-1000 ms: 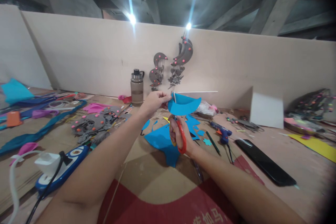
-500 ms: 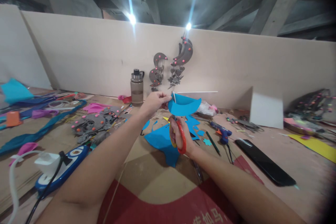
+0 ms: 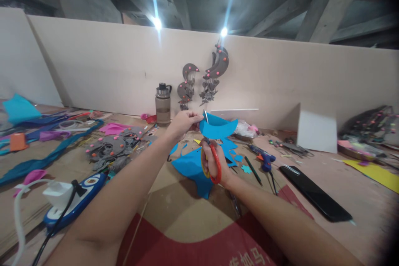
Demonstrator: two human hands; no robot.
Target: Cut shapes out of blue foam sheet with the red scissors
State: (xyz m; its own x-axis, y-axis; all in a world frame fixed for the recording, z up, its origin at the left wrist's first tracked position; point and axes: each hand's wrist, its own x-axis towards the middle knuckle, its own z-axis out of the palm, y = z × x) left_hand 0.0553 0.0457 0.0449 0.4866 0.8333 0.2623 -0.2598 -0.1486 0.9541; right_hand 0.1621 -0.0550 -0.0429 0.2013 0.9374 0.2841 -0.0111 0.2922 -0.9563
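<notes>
Pinched in the fingers of my left hand point(image 3: 186, 122) is the left end of a blue felt crescent point(image 3: 220, 128), held up above the table. My right hand point(image 3: 212, 162) is wrapped round the red and yellow handles of a pair of scissors point(image 3: 217, 168). The blades point upward and cross the crescent near its left end, close to my left fingertips. Below my hands, a larger blue felt sheet point(image 3: 195, 168) with cut edges lies on the cardboard, among small blue scraps and a flower-shaped cutout point(image 3: 246, 168).
A glue gun point(image 3: 264, 158), a dark pencil point(image 3: 253, 170) and a black phone point(image 3: 314, 193) lie to the right. On the left are a power strip point(image 3: 75, 201) with cords and grey felt pieces point(image 3: 114, 147). A water bottle point(image 3: 162, 106) stands at the back, near hanging grey moons point(image 3: 218, 62).
The scissor handles look slightly further apart, and the crescent has tilted a little. Both hands stay almost in the same place.
</notes>
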